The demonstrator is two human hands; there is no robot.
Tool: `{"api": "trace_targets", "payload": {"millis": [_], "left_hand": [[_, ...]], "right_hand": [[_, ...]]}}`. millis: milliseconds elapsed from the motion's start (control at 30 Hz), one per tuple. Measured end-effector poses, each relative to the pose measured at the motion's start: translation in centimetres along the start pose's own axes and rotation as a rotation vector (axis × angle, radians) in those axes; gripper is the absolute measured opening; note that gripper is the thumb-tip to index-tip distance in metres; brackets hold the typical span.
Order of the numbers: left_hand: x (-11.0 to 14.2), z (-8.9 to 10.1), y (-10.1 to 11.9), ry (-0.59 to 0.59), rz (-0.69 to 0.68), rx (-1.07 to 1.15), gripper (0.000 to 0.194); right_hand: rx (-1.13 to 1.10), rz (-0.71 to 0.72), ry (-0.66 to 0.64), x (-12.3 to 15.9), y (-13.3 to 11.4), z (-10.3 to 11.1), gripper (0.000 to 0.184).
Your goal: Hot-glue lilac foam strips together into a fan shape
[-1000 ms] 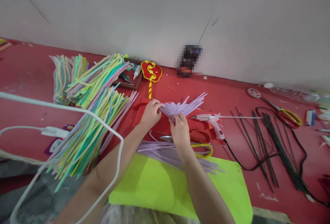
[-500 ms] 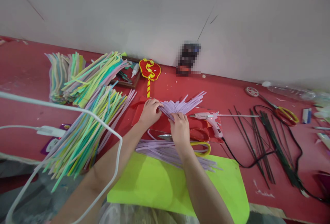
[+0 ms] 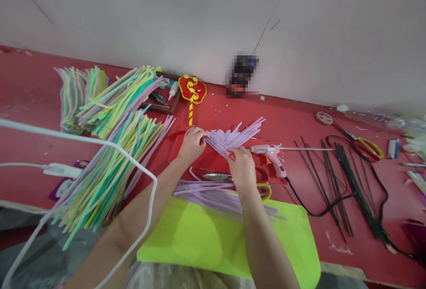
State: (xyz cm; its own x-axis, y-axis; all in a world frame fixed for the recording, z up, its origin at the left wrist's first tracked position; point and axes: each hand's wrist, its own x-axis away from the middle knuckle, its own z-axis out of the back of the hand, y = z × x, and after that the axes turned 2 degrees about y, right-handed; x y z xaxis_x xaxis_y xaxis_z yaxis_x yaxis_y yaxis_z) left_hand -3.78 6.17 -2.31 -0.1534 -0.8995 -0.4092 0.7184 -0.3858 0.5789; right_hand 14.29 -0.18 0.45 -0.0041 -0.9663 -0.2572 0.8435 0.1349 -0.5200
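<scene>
A V-patterned piece of lilac pipe cleaners (image 3: 229,138) lies over a red board (image 3: 206,161) in the middle of the table. My left hand (image 3: 193,144) pinches its left end between thumb and fingers. At its lower edge, my right hand (image 3: 242,165) has thumb and fingertips closed on the lilac strands near the point of the V. Under my right wrist, scissors (image 3: 218,177) with yellow and red handles are partly hidden. Loose lilac pipe cleaners (image 3: 203,191) spread below them on a lime-green sheet (image 3: 186,231). Just right of the piece rests a pink glue gun (image 3: 271,152).
Bundles of coloured pipe cleaners (image 3: 109,178) cover the left side, with a white cable (image 3: 151,200) looping in front. A red fan-shaped ornament (image 3: 192,89) stands behind. Dark green stems (image 3: 357,191), yellow-handled scissors (image 3: 368,147) and a plastic bottle (image 3: 376,117) lie right.
My right hand has shifted right along the lilac piece, uncovering more of its lower edge and the scissor blades. My left hand keeps its pinch on the left end.
</scene>
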Motion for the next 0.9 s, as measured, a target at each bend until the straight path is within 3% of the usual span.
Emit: {"api": "trace_targets", "payload": {"millis": [300,900], "left_hand": [[-0.1,0.1,-0.1,-0.021,0.001,-0.016,0.027],[0.1,0.6,0.9,-0.066,0.048,-0.065,0.013]], "right_hand": [[-0.009,0.017,0.037,0.0,-0.4,-1.7,0.013],[0.032,-0.003,0.047,-0.2,-0.8,-1.6,0.012]]}}
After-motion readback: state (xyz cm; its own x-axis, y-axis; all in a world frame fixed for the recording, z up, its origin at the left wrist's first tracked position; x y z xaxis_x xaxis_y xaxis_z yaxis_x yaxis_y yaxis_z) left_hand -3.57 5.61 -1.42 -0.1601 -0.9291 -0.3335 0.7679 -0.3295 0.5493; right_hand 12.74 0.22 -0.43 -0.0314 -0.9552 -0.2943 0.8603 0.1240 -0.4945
